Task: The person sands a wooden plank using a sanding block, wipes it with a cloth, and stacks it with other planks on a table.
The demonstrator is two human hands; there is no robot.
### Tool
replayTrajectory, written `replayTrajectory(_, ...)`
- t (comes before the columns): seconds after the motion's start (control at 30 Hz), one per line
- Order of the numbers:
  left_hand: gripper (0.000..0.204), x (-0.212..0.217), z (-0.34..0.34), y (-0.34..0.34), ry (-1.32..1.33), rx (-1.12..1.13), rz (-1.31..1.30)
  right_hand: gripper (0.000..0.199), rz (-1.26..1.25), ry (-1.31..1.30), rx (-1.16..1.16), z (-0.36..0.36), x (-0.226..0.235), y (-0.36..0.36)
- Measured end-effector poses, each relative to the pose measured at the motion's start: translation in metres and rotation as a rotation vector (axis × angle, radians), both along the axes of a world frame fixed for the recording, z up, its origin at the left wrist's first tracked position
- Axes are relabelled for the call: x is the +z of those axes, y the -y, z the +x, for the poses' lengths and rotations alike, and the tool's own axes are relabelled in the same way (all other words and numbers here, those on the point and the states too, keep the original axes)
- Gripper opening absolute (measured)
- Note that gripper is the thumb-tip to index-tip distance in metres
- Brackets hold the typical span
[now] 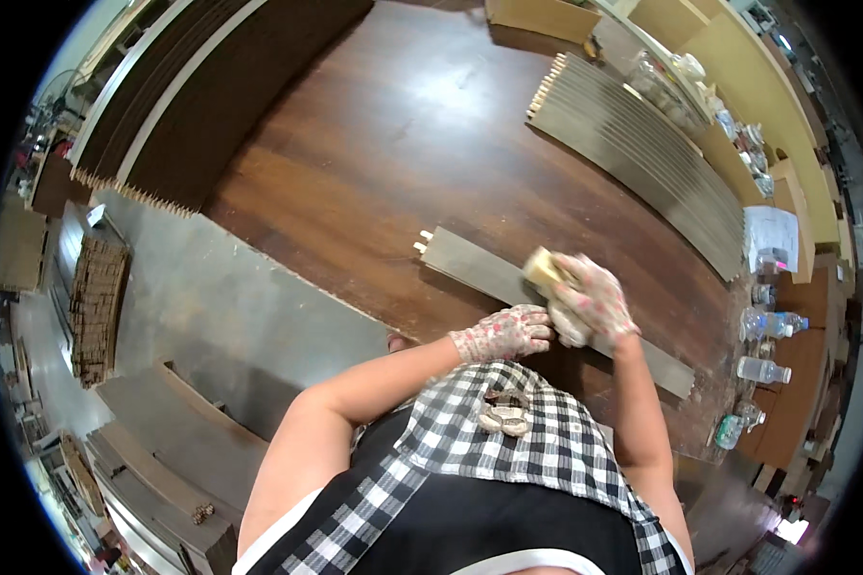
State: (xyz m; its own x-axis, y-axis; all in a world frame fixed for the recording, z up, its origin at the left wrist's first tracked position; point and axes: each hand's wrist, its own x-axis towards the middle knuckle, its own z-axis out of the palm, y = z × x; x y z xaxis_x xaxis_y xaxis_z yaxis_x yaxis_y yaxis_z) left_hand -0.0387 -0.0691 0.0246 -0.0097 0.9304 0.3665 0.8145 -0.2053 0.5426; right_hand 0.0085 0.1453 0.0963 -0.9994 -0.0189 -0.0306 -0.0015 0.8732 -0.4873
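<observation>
A long grey board (479, 268) lies slantwise on the brown wooden tabletop (374, 182), with two pale dowels (422, 241) sticking out of its far left end. My right hand (596, 295), in a white glove with pink spots, is closed round a pale yellow sponge-like block (543, 268) over the middle of the board. Something whitish like a cloth (571, 328) hangs below that hand, slightly blurred. My left hand (504, 333), gloved the same way, has its fingers bent together at the board's near edge; their undersides are hidden.
A row of grey boards with dowel ends (642, 153) lies at the back right. Tall stacked dark panels (230, 96) stand at the back left. Plastic bottles (763, 370) line the right edge, near a paper sheet (772, 235). A cardboard box (544, 17) sits at the far edge.
</observation>
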Motion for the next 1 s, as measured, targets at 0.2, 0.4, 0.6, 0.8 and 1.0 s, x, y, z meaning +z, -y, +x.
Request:
replayTrajectory(0.2,0.023,-0.007,0.007,0.0,-0.011,0.144,0.074,0.04,0.204,0.136,-0.422,0.19,0.022,-0.148)
replayTrajectory(0.4,0.042,0.029,0.01,-0.037,-0.223,0.266,-0.05,0.037,0.439,0.152,-1.063,0.295,0.042,-0.225)
replayTrajectory(0.6,0.055,0.037,0.003,-0.07,-0.228,0.195,-0.403,0.041,-0.21,-0.327,-0.84,0.184,0.031,-0.139)
replayTrajectory(0.8,0.046,0.069,-0.037,-0.003,-0.179,0.427,-0.118,0.051,-0.566,-0.504,-0.672,0.118,0.071,-0.063)
replayTrajectory(1.0,0.055,0.153,-0.157,0.133,-0.339,1.061,-0.09,0.051,-0.862,-0.605,-0.718,0.064,0.048,-0.035)
